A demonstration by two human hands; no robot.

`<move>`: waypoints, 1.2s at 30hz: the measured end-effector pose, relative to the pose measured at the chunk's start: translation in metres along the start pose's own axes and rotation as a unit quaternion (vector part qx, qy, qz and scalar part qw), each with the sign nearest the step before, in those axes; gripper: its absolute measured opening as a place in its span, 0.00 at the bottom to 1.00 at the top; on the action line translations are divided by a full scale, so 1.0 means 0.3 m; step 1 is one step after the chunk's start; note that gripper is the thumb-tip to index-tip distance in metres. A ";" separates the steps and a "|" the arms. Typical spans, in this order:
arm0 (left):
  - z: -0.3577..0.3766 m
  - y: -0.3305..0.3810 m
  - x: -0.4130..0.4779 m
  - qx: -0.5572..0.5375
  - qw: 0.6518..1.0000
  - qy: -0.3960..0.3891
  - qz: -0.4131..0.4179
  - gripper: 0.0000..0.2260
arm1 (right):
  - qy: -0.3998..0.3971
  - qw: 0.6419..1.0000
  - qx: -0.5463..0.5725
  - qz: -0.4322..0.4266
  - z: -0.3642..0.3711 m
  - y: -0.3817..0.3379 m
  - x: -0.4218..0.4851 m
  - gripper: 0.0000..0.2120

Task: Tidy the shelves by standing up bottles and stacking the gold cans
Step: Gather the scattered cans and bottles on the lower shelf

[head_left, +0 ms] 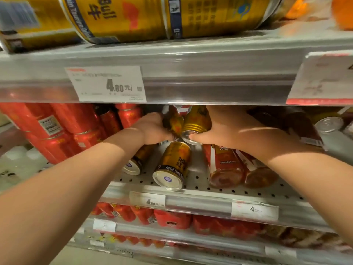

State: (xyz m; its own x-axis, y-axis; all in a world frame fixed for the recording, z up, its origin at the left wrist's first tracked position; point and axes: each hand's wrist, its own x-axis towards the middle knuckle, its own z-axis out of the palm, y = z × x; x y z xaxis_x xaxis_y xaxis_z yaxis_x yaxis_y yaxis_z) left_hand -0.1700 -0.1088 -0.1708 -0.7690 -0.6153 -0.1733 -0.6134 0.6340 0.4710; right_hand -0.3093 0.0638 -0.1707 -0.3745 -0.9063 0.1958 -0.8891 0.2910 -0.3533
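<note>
Cut off by the top edge and smeared: large gold cans (124, 18) on the upper shelf. Lost behind the shelf rail (210, 88): far ends of the left gold can (174, 123) and right gold can (197, 121). Mostly out of sight round them: fingers of the left hand (154, 129) and right hand (219, 127). Unreadable: fine print on the price tag (106, 84). Blurred below: red packs (172, 219).

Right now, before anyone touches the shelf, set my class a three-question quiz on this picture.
1. True or false: the left hand and right hand each grip a shiny gold metal can.
2. How many unheld gold cans lie on their sides on the white perforated metal shelf?
3. The large white price tag on the upper shelf edge reads: A 4.80, B 6.50, C 2.10?
Key: 1 true; 2 two; 3 A.
</note>
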 end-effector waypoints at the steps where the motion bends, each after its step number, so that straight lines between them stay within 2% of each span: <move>1: -0.002 0.000 -0.001 0.003 1.000 0.001 0.004 0.26 | 0.006 0.999 -0.017 -0.027 0.009 -0.007 0.008 0.34; 3: -0.002 -0.001 -0.004 0.016 1.000 0.007 0.009 0.31 | -0.002 0.997 -0.040 -0.058 0.026 -0.019 0.014 0.44; 6: 0.000 -0.003 -0.005 0.061 0.998 0.013 0.011 0.32 | -0.007 0.995 -0.070 -0.074 0.032 -0.020 0.026 0.48; 9: -0.003 -0.002 -0.006 0.131 0.991 0.027 0.022 0.29 | -0.026 0.992 -0.094 -0.081 0.017 -0.027 0.040 0.49; 14: -0.011 0.007 -0.020 0.239 0.965 0.086 0.068 0.29 | -0.029 0.988 -0.131 -0.069 0.030 -0.047 0.048 0.43; 19: -0.034 0.011 -0.022 0.236 0.968 0.056 0.066 0.22 | -0.098 0.987 -0.118 -0.045 0.046 -0.044 0.065 0.44; 23: -0.040 0.005 -0.027 0.229 0.971 0.041 0.061 0.24 | -0.125 0.985 -0.105 -0.047 0.053 -0.030 0.075 0.49; 26: -0.030 0.010 -0.046 0.244 0.964 0.074 0.079 0.24 | -0.117 0.985 -0.111 -0.059 0.053 -0.016 0.065 0.52; 28: -0.017 0.023 -0.071 0.258 0.952 0.123 0.107 0.21 | -0.096 0.989 -0.093 -0.060 0.041 -0.006 0.028 0.53; 30: 0.001 0.039 -0.102 0.254 0.938 0.183 0.152 0.18 | -0.071 0.995 -0.040 -0.053 0.017 0.007 -0.030 0.50; 32: 0.029 0.069 -0.137 0.199 0.935 0.219 0.194 0.16 | -0.053 0.998 0.015 -0.032 -0.015 0.034 -0.105 0.44; 36: 0.124 0.166 -0.204 0.073 0.956 0.200 0.200 0.19 | 0.007 0.999 0.036 0.028 -0.073 0.124 -0.272 0.29</move>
State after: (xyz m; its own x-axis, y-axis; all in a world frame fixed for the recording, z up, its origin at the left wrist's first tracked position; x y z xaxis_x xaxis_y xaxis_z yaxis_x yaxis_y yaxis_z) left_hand -0.1603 -0.0221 -0.1690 -0.8352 -0.4207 0.3543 -0.3247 0.8971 0.2996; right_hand -0.3177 0.1553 -0.1798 -0.4270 -0.8849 0.1863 -0.8455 0.3176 -0.4294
